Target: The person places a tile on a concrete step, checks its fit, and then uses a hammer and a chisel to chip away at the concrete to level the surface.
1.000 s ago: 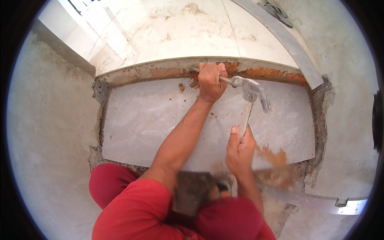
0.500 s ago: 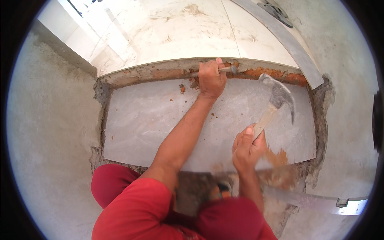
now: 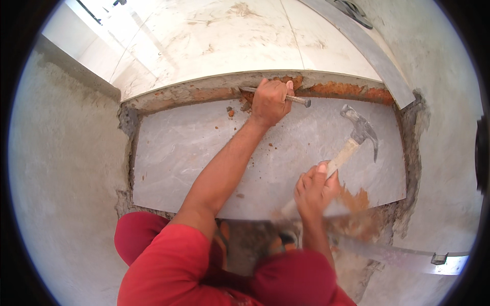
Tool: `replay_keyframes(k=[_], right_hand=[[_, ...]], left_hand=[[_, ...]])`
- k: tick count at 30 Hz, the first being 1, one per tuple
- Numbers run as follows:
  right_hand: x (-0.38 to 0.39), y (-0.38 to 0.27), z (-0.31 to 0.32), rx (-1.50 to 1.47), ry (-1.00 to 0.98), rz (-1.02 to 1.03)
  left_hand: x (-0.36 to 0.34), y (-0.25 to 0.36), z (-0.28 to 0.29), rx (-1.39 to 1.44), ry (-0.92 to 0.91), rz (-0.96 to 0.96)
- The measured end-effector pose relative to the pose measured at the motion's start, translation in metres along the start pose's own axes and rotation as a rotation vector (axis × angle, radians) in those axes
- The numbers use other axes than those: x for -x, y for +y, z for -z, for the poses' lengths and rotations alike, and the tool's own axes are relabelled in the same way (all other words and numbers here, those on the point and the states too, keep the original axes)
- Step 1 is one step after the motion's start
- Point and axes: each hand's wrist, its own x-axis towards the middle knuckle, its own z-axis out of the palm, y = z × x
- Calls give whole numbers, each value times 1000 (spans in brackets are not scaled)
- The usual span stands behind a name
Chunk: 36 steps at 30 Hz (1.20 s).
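Observation:
My left hand (image 3: 270, 102) grips a metal chisel (image 3: 305, 102), whose far end points left against the chipped cement edge (image 3: 214, 94) along the back of the recess, by exposed orange brick (image 3: 347, 93). My right hand (image 3: 315, 188) is closed around the pale handle of a claw hammer (image 3: 361, 130), its head raised over the grey marbled slab (image 3: 178, 153), right of the chisel and apart from it. Small orange and grey rubble (image 3: 230, 113) lies on the slab just left of my left hand.
White tiled floor (image 3: 214, 35) lies beyond the edge, with a grey strip (image 3: 367, 46) and dark sandals (image 3: 352, 11) at its right. Plastered surfaces (image 3: 66, 168) flank the recess. A metal bar (image 3: 449, 265) lies at the lower right. My knees (image 3: 138, 234) are at the bottom.
The hammer has swung right, away from the chisel, its handle now slanting up to the right. My left hand dipped and shifted slightly, still gripping the chisel, and more of its end shows.

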Motion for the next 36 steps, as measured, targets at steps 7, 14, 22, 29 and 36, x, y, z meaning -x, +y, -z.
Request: replay_keyframes(k=[7, 14, 22, 29, 36], right_hand=[[-12, 8, 3, 89, -25, -3], [-16, 2, -4, 39, -24, -64], [-24, -8, 9, 177, -31, -79], [-8, -5, 16, 151, -79, -94], [-15, -5, 12, 167, -61, -26]], left_hand=[[-1, 3, -5, 17, -58, -25], [1, -2, -7, -20, -78, -1], [10, 6, -6, 0, -117, 135], [23, 1, -7, 105, -32, 66], [27, -13, -12, 52, -76, 110]])
